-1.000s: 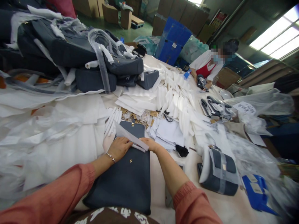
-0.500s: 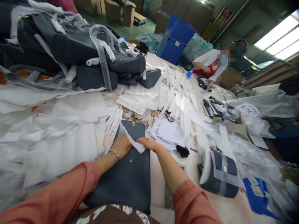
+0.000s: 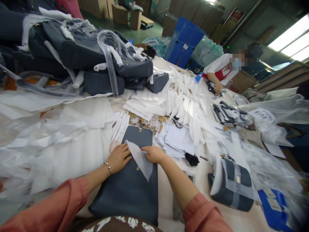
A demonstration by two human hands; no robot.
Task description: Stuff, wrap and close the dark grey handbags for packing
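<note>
A dark blue-grey handbag (image 3: 130, 196) lies flat in front of me, its flap stretched away from me, with a gold clasp piece (image 3: 140, 129) near the far end. My left hand (image 3: 118, 158) rests on the bag's left side, fingers extended, the tips near a thin white sheet (image 3: 141, 161). This sheet slants across the bag, its lower corner beside a small gold stud (image 3: 137, 168). At the bag's right edge, my right hand (image 3: 154, 155) pinches the sheet between thumb and fingers.
Dark handbags (image 3: 79, 51) with wrapped handles are heaped at the back left. White foam sheets (image 3: 84, 129) cover the left side. White papers (image 3: 178, 138) lie right of the bag, beyond them a wrapped small bag (image 3: 238, 183) and a blue tape dispenser (image 3: 274, 206). A co-worker (image 3: 220, 69) handles something at the far right.
The white sheet has turned and come toward me, its lower corner now hanging past the stud. My left hand has shifted left and flattened. The whole view has moved slightly.
</note>
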